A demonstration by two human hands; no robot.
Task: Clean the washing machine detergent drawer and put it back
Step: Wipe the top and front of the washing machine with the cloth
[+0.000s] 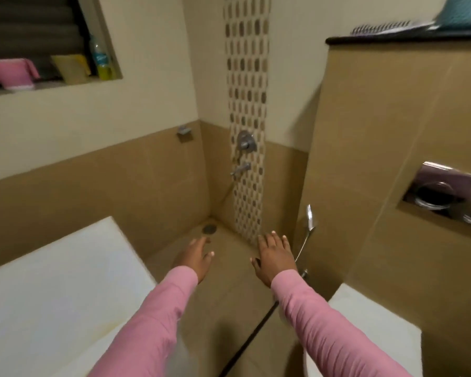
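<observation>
Both my arms in pink sleeves reach forward over a tiled bathroom floor. My left hand is held out flat with straight fingers and holds nothing. My right hand is spread, palm down, also holding nothing. A large white flat-topped appliance, likely the washing machine, fills the lower left beside my left arm. No detergent drawer shows in this view.
A wall tap and mixer sit on the mosaic strip ahead, a floor drain in the corner. A hand sprayer with hose hangs at right, above a white toilet. A flush plate is on the right wall. A window ledge holds a pink mug and bottles.
</observation>
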